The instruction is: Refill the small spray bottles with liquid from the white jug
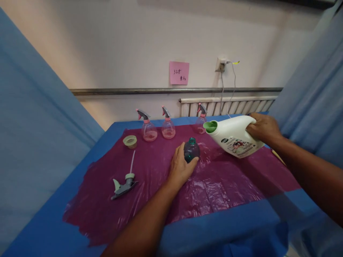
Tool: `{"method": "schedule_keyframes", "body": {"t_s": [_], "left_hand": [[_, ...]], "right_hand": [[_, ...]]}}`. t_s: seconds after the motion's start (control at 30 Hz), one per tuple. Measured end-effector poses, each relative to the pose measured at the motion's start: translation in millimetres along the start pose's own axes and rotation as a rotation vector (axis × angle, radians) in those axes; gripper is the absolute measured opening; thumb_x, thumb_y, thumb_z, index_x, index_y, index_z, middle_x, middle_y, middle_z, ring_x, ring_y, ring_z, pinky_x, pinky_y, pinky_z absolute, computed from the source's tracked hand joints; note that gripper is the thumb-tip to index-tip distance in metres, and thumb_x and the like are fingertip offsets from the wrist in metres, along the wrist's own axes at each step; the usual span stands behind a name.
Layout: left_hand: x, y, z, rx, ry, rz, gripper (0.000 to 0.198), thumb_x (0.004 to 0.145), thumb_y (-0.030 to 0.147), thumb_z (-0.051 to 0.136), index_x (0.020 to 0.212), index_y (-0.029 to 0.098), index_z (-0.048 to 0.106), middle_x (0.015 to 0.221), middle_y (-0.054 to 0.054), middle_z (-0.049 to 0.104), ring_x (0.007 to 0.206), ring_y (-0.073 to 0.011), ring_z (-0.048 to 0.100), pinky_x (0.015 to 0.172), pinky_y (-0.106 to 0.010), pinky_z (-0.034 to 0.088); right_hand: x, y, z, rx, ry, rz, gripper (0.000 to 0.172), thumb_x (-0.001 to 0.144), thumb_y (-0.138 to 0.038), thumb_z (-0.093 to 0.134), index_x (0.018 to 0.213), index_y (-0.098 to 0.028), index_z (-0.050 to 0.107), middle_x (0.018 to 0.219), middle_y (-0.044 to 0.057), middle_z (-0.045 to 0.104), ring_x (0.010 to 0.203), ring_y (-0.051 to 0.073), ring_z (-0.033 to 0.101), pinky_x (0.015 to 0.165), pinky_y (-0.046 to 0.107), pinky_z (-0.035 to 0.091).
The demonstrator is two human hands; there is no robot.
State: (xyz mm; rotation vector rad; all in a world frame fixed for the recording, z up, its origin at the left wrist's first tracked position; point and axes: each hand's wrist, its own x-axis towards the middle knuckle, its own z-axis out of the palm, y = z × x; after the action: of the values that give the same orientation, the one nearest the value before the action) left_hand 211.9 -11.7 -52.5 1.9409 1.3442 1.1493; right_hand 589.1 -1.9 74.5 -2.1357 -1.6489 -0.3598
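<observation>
My left hand (180, 167) is wrapped round a small teal bottle (192, 149) that stands upright and uncapped on the purple plastic sheet (150, 185). My right hand (264, 127) grips the handle end of a white detergent jug (235, 135). The jug is tilted on its side in the air, with its green spout (210, 126) pointing left, a little above and to the right of the teal bottle's mouth. A grey trigger sprayer head with its dip tube (125, 182) lies on the sheet to the left. A pale green cap (130, 141) sits beyond it.
Three clear pink spray bottles (149, 128) (168, 125) (200, 119) stand in a row at the back of the blue-covered table (214, 228). Blue curtains hang on both sides. On the wall behind are a radiator (227, 105), a pink note (179, 72) and a plugged-in socket (221, 65).
</observation>
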Motion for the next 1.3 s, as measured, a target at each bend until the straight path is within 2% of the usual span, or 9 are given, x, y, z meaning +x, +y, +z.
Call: {"method": "schedule_keyframes", "body": {"t_s": [0.2,0.4,0.57,0.8,0.93,1.13,1.3], "left_hand": [[-0.9,4.0,0.2,0.001,-0.01,-0.01,0.086,0.091,0.037,0.083,0.168,0.018,0.049,0.165,-0.019,0.059,0.158,-0.037,0.056,0.136,-0.056,0.043],[-2.3,4.7,1.1,-0.012,-0.008,0.011,0.084,0.091,0.035,0.084,0.167,0.021,0.05,0.166,-0.017,0.059,0.158,-0.0349,0.056,0.136,-0.055,0.043],[-2.9,6.1,1.3,-0.014,0.001,0.016,0.084,0.091,0.034,0.085,0.167,0.025,0.05,0.165,-0.015,0.06,0.156,-0.0356,0.057,0.135,-0.056,0.045],[-3.1,5.9,1.0,-0.011,-0.016,0.025,0.085,0.091,0.034,0.085,0.167,0.025,0.049,0.165,-0.015,0.06,0.156,-0.0364,0.057,0.135,-0.057,0.045],[-3.0,5.0,1.3,-0.008,-0.015,0.032,0.085,0.091,0.034,0.085,0.167,0.025,0.049,0.164,-0.015,0.06,0.156,-0.0366,0.058,0.134,-0.057,0.046],[-2.8,5.9,1.9,0.004,-0.012,0.03,0.085,0.09,0.035,0.086,0.167,0.023,0.05,0.163,-0.016,0.061,0.154,-0.0364,0.059,0.133,-0.056,0.047],[-3.6,5.1,2.2,-0.005,0.0,0.049,0.086,0.09,0.035,0.087,0.167,0.025,0.051,0.162,-0.015,0.06,0.155,-0.0358,0.058,0.134,-0.055,0.046]], "right_hand": [[-4.3,-22.4,-18.1,-0.205,-0.106,-0.03,0.042,0.1,-0.046,0.051,0.118,-0.021,0.079,0.117,0.018,0.085,0.099,0.03,0.075,0.073,0.036,0.035],[-4.8,-33.6,-29.4,-0.309,-0.109,-0.072,0.039,0.103,-0.046,0.05,0.117,-0.022,0.078,0.117,0.016,0.085,0.099,0.03,0.075,0.072,0.037,0.034],[0.2,-40.4,-39.9,-0.374,-0.124,-0.104,0.04,0.1,-0.048,0.053,0.124,-0.027,0.078,0.119,0.012,0.085,0.1,0.03,0.075,0.07,0.037,0.035],[2.6,-44.6,-51.5,-0.41,-0.092,-0.161,0.037,0.101,-0.05,0.054,0.115,-0.026,0.078,0.112,0.014,0.085,0.097,0.029,0.075,0.069,0.037,0.033],[4.8,-46.8,-56.0,-0.438,-0.092,-0.169,0.039,0.101,-0.053,0.054,0.116,-0.025,0.078,0.111,0.015,0.084,0.097,0.03,0.075,0.069,0.037,0.033],[7.8,-52.5,-62.2,-0.479,-0.118,-0.167,0.035,0.102,-0.05,0.055,0.115,-0.026,0.076,0.116,0.013,0.084,0.098,0.03,0.076,0.068,0.037,0.031],[9.2,-54.8,-66.9,-0.514,-0.099,-0.189,0.034,0.102,-0.051,0.056,0.114,-0.026,0.077,0.112,0.015,0.084,0.097,0.033,0.076,0.068,0.038,0.031]]}}
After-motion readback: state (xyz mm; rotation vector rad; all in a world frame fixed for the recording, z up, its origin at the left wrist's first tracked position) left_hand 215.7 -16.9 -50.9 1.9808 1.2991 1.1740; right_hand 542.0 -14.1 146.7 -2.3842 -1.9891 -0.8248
